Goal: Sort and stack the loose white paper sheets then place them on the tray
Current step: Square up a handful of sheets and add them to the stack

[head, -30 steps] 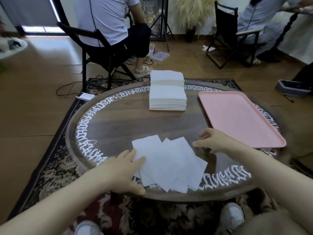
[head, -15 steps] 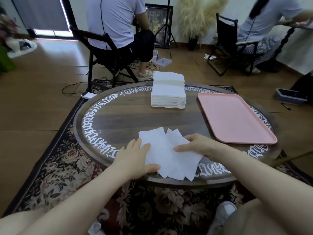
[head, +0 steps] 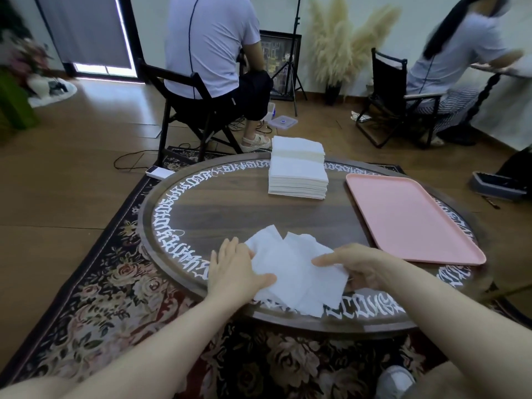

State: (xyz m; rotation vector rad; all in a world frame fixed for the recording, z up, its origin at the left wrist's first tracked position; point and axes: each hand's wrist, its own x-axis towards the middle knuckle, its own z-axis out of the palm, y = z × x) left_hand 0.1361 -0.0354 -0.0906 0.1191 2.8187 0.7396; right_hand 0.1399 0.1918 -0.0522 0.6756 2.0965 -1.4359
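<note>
Several loose white paper sheets (head: 290,272) lie fanned and overlapping near the round table's front edge. My left hand (head: 234,266) rests on their left edge, fingers straight and thumb laid across the top. My right hand (head: 357,264) holds their right side: fingers lie on top and a paper corner covers the lower part of the hand. The pink tray (head: 408,220) lies bare on the right of the table, apart from both hands.
A tall squared stack of white sheets (head: 298,175) stands at the table's far middle. The table rim (head: 161,214) carries white lettering. Two seated people on black chairs (head: 187,110) are behind the table. A white phone (head: 158,171) lies on the floor.
Both hands have moved inward and pushed the spread sheets into a narrower, more overlapped bunch. My right hand went from resting beside them to holding their right side.
</note>
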